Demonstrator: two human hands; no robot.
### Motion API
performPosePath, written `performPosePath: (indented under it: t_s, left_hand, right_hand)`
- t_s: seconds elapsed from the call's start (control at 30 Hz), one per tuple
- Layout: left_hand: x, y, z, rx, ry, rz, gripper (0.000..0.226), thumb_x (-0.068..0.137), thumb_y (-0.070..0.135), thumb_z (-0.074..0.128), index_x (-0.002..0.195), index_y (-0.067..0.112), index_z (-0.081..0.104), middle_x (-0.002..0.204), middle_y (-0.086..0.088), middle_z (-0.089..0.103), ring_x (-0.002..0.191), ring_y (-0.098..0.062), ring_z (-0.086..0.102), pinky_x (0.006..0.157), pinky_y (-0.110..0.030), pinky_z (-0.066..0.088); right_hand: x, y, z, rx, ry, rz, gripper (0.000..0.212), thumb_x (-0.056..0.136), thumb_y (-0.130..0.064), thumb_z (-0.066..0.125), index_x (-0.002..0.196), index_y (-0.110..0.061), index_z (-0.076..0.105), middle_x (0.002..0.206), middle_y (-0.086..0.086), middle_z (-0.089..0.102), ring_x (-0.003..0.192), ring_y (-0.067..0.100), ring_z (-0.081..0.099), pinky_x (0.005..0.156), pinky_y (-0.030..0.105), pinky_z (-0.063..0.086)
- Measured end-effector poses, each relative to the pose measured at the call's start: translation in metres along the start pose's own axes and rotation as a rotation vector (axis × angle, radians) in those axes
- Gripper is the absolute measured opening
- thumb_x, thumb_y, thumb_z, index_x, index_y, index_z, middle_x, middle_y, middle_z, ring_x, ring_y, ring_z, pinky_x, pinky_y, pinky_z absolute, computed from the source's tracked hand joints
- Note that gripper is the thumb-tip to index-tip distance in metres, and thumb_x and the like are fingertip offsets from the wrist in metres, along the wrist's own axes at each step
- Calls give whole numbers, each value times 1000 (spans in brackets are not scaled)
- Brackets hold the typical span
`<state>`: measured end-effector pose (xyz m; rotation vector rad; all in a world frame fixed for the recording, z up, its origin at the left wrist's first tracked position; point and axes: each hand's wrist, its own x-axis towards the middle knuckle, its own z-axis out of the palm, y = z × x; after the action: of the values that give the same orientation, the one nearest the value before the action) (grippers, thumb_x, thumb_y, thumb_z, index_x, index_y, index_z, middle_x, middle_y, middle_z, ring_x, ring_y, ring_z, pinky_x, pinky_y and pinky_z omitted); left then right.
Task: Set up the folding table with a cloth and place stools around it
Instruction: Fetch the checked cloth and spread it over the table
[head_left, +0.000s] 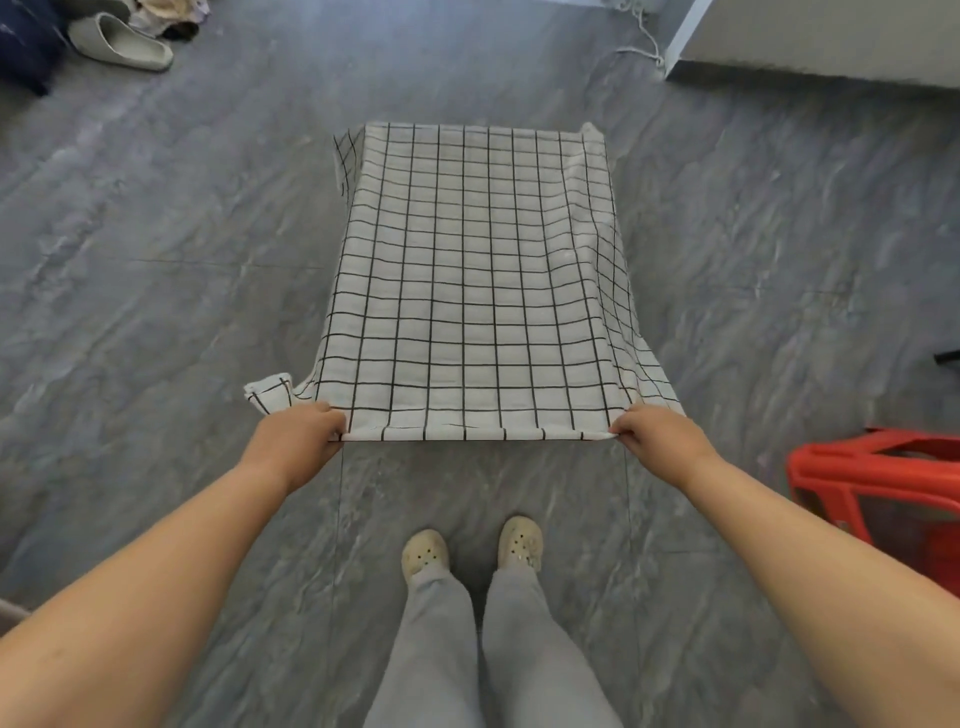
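A white cloth with a black grid (472, 270) lies spread over the folding table, which it hides completely. My left hand (306, 428) grips the cloth's near edge by the left corner, and my right hand (652, 431) pinches the same edge by the right corner. The near edge is stretched straight between both hands, held out in front of my feet. The cloth's sides hang down on the left and right. A red plastic stool (878, 480) lies at the right, partly behind my right forearm.
Grey marbled floor tiles surround the table. A grey slipper (122, 44) and a pile of clothes lie at the far left. A white cabinet (821, 41) with a cord beside it stands at the far right. A dark object (948, 358) pokes in at the right edge.
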<state>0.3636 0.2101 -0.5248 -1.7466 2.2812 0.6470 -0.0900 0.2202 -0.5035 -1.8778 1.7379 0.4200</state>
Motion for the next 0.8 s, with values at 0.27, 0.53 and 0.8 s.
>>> performPosePath:
  t_s: [0.27,0.53,0.8]
  left_hand:
    - [-8,10,55,28,-96,-47,5,87,22,61,88,18,65,91,1,62,83,-24,60,57,-29,34]
    - [-11,9,97,97,-230,-88,9,90,25,53,93,22,62,96,4,60,90,-21,58,60,-28,33]
    - [-5,10,109,99,-323,-131,15,92,29,51,102,25,62,104,4,61,97,-19,58,67,-30,43]
  right_hand:
    - [-3,11,59,27,-36,47,22,95,-25,50,110,-26,68,108,-4,59,102,19,58,69,26,36]
    - [4,11,103,-14,-169,90,24,95,-24,48,108,-28,68,111,-2,61,101,22,59,69,28,40]
    - [10,7,113,-26,-225,128,26,93,-19,46,101,-28,68,105,-1,65,94,23,61,66,29,43]
